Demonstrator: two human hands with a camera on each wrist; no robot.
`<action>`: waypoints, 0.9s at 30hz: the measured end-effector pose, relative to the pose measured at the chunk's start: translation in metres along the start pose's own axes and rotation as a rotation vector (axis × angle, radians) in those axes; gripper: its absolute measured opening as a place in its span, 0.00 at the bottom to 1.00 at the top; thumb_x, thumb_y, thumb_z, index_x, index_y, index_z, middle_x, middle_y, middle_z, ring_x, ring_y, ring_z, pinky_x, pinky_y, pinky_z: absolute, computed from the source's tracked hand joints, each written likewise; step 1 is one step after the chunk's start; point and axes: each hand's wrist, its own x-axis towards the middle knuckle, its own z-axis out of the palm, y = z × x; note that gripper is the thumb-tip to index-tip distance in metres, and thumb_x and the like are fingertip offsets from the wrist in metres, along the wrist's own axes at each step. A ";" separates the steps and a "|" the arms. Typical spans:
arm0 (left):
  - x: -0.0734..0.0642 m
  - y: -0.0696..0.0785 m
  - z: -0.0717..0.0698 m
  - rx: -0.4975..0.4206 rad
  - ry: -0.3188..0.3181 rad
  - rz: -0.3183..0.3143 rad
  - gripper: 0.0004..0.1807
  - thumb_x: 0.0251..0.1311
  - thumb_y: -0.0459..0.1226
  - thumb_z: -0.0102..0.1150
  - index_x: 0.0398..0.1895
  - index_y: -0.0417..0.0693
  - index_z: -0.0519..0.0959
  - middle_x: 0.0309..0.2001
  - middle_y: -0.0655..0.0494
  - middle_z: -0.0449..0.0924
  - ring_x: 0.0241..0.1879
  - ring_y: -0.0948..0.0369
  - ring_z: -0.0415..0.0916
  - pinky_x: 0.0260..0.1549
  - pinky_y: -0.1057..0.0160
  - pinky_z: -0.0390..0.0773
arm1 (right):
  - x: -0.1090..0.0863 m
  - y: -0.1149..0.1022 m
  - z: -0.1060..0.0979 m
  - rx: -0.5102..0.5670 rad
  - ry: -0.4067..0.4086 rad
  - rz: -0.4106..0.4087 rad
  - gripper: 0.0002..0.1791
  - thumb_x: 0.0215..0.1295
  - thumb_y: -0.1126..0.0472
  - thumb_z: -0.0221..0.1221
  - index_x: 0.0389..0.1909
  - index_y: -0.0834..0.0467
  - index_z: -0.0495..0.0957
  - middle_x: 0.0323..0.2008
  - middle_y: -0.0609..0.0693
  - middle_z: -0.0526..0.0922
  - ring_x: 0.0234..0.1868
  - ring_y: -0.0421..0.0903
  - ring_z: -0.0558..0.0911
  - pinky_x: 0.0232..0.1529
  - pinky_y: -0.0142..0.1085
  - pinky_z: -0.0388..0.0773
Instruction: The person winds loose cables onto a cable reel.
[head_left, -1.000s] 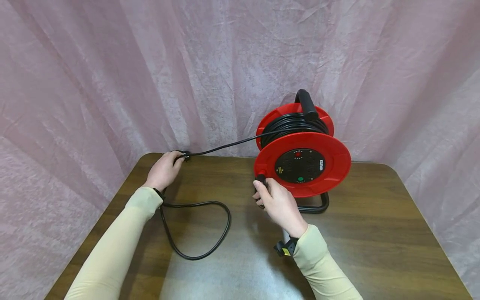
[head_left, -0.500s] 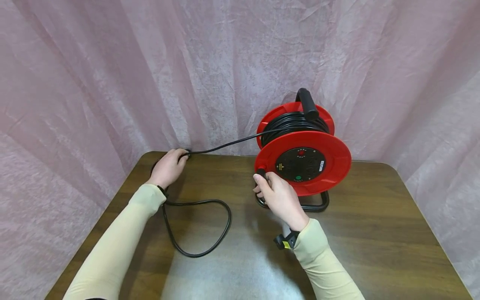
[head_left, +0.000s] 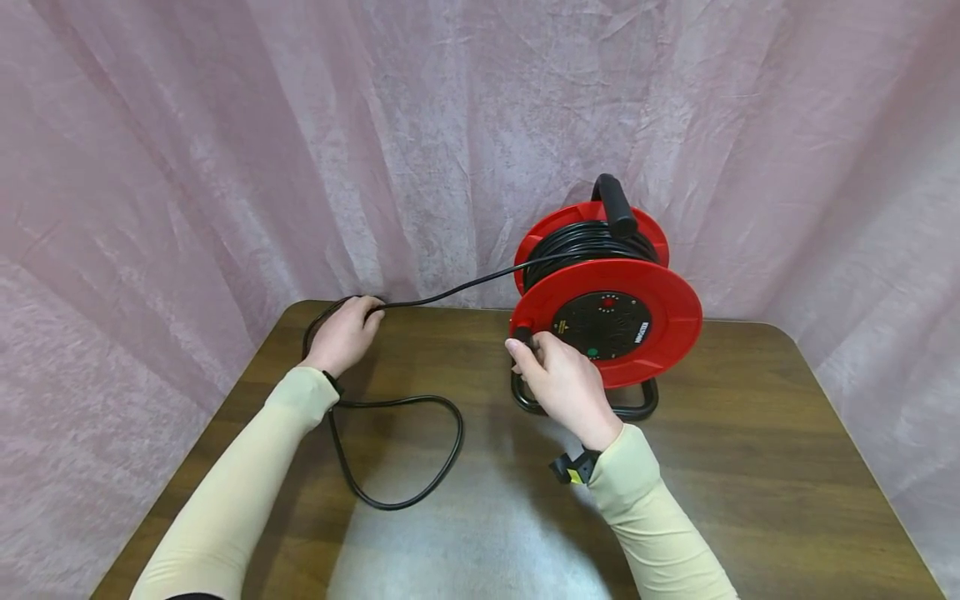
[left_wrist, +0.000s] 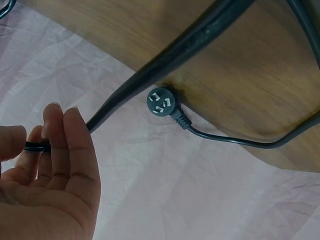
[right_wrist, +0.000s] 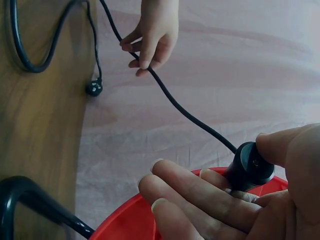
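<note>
A red cable reel (head_left: 675, 321) with black cable wound on its drum stands at the right back of the table. My right hand (head_left: 566, 387) pinches the black crank knob (right_wrist: 250, 167) at the left side of its front disc, between thumb and fingers. From the drum a stretch of black cable (head_left: 461, 288) runs left to my left hand (head_left: 345, 335), which holds it between thumb and fingers. In the left wrist view, a black three-pin plug (left_wrist: 161, 101) lies at the table's edge beyond that hand; in the head view it is hidden.
A loose loop of cable (head_left: 397, 506) lies on the wooden table (head_left: 750, 467) between my arms. The reel has a black carrying handle (head_left: 617, 208) on top and a tubular foot (head_left: 637, 411) below. Pink curtains (head_left: 450, 125) hang behind the table.
The reel's front disc has turned slightly clockwise, with my right hand rising a little along with the knob. My left hand has shifted slightly right, and the plug has gone out of sight behind it.
</note>
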 end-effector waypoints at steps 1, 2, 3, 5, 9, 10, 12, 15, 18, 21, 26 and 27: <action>0.000 0.000 0.000 -0.001 -0.002 0.000 0.20 0.81 0.44 0.45 0.65 0.44 0.75 0.61 0.43 0.75 0.58 0.47 0.74 0.55 0.44 0.74 | 0.000 -0.001 0.000 -0.006 0.000 -0.001 0.23 0.75 0.35 0.51 0.39 0.50 0.78 0.33 0.40 0.87 0.32 0.40 0.82 0.27 0.41 0.74; 0.000 0.000 0.000 -0.004 -0.003 -0.002 0.20 0.81 0.44 0.46 0.65 0.44 0.75 0.61 0.44 0.75 0.58 0.47 0.74 0.55 0.44 0.74 | 0.001 -0.001 -0.001 -0.008 -0.001 -0.002 0.23 0.75 0.34 0.51 0.39 0.50 0.78 0.33 0.40 0.87 0.32 0.40 0.82 0.27 0.41 0.74; 0.001 0.000 0.001 -0.005 -0.003 0.000 0.20 0.81 0.44 0.46 0.65 0.44 0.75 0.60 0.44 0.75 0.58 0.47 0.74 0.54 0.44 0.74 | 0.002 -0.001 -0.001 -0.004 -0.001 -0.001 0.23 0.75 0.34 0.51 0.39 0.50 0.78 0.33 0.40 0.88 0.32 0.40 0.82 0.27 0.41 0.75; 0.000 0.000 0.001 -0.009 -0.009 0.011 0.20 0.81 0.44 0.46 0.65 0.43 0.75 0.60 0.44 0.75 0.57 0.47 0.74 0.54 0.44 0.74 | 0.002 -0.003 -0.003 0.010 -0.005 0.000 0.24 0.75 0.34 0.50 0.40 0.50 0.78 0.34 0.41 0.88 0.33 0.40 0.82 0.28 0.41 0.75; 0.001 0.004 0.002 -0.012 -0.013 0.034 0.20 0.81 0.44 0.45 0.64 0.43 0.76 0.59 0.44 0.76 0.56 0.48 0.75 0.54 0.44 0.74 | 0.004 -0.006 -0.007 0.034 -0.001 -0.001 0.25 0.75 0.33 0.49 0.41 0.50 0.79 0.34 0.42 0.88 0.34 0.40 0.83 0.30 0.41 0.76; 0.001 0.005 0.003 -0.012 -0.014 0.040 0.19 0.81 0.44 0.46 0.63 0.43 0.76 0.58 0.45 0.77 0.56 0.48 0.75 0.54 0.44 0.74 | 0.005 -0.007 -0.008 0.030 0.003 -0.002 0.25 0.75 0.33 0.49 0.41 0.50 0.79 0.33 0.41 0.88 0.34 0.40 0.83 0.31 0.41 0.76; 0.001 0.006 0.004 -0.008 -0.008 0.047 0.19 0.81 0.44 0.46 0.63 0.44 0.77 0.58 0.46 0.77 0.55 0.49 0.76 0.54 0.45 0.74 | 0.006 -0.010 -0.010 0.002 0.024 -0.004 0.25 0.75 0.33 0.50 0.39 0.50 0.79 0.32 0.40 0.87 0.33 0.41 0.82 0.30 0.42 0.75; 0.001 0.008 0.006 -0.004 -0.004 0.057 0.18 0.81 0.43 0.46 0.63 0.44 0.77 0.58 0.46 0.77 0.56 0.49 0.76 0.54 0.45 0.74 | 0.006 -0.015 -0.012 -0.080 0.079 -0.011 0.23 0.75 0.35 0.52 0.35 0.50 0.78 0.27 0.42 0.83 0.29 0.44 0.80 0.27 0.42 0.73; 0.002 0.010 0.007 0.005 -0.008 0.059 0.18 0.81 0.43 0.46 0.63 0.45 0.77 0.58 0.46 0.77 0.56 0.49 0.76 0.54 0.45 0.74 | 0.007 -0.019 -0.012 -0.181 0.141 -0.018 0.22 0.73 0.38 0.53 0.31 0.51 0.77 0.23 0.45 0.79 0.26 0.48 0.78 0.25 0.43 0.71; 0.002 0.010 0.008 0.012 -0.011 0.063 0.18 0.81 0.44 0.47 0.62 0.44 0.78 0.57 0.47 0.78 0.55 0.50 0.76 0.54 0.46 0.75 | 0.007 -0.022 -0.013 -0.250 0.178 -0.024 0.22 0.72 0.39 0.53 0.26 0.51 0.75 0.20 0.46 0.77 0.23 0.50 0.78 0.22 0.44 0.70; 0.001 0.010 0.007 0.012 -0.012 0.069 0.19 0.81 0.44 0.47 0.62 0.44 0.78 0.56 0.47 0.78 0.53 0.50 0.77 0.52 0.46 0.75 | 0.008 -0.025 -0.015 -0.283 0.188 -0.023 0.22 0.70 0.40 0.53 0.22 0.51 0.73 0.17 0.47 0.74 0.21 0.49 0.76 0.20 0.43 0.69; 0.001 0.011 0.007 0.009 -0.012 0.068 0.19 0.80 0.44 0.47 0.62 0.44 0.78 0.56 0.48 0.78 0.53 0.50 0.77 0.52 0.46 0.75 | 0.008 -0.025 -0.016 -0.282 0.184 -0.021 0.23 0.70 0.40 0.53 0.21 0.50 0.73 0.17 0.47 0.74 0.21 0.49 0.76 0.20 0.43 0.69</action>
